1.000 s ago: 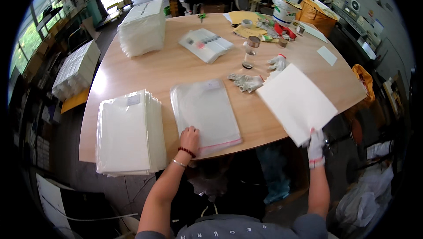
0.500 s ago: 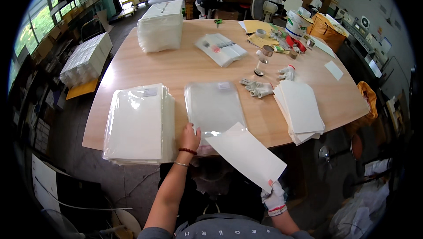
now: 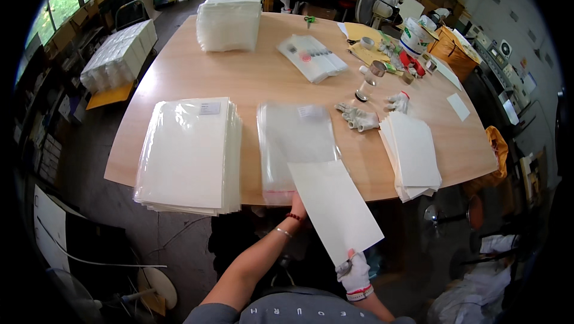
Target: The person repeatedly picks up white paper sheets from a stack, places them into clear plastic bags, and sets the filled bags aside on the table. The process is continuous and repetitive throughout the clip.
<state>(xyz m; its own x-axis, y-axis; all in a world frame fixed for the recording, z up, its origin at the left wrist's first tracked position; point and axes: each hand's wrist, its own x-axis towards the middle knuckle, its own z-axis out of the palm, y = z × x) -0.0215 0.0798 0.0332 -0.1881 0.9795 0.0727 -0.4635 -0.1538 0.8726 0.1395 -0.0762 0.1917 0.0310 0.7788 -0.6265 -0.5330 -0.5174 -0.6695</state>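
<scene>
A white sheet of card (image 3: 335,210) slants across the table's near edge, its lower corner pinched in my gloved right hand (image 3: 357,273). Its far end overlaps a stack of clear plastic bags (image 3: 293,138) lying flat. My bare left hand (image 3: 298,205), with a red bead bracelet and a bangle at the wrist, is at the near edge of those bags, by a pinkish strip. The sheet hides its fingers. To the left stands a thick pile of bagged white sheets (image 3: 182,153). A fanned stack of loose white cards (image 3: 412,153) lies on the right.
Beyond the bags lie work gloves (image 3: 359,117), a glass jar (image 3: 366,88), packed bags (image 3: 312,58) and a tall bag stack (image 3: 230,19). Tape rolls, scissors and a white bucket (image 3: 415,36) crowd the far right. Other people sit at a table behind.
My left hand has moved right and nearer to me, from on top of the bags to their near edge. The sheet has swung more upright over the bags, and my right hand has shifted slightly left.
</scene>
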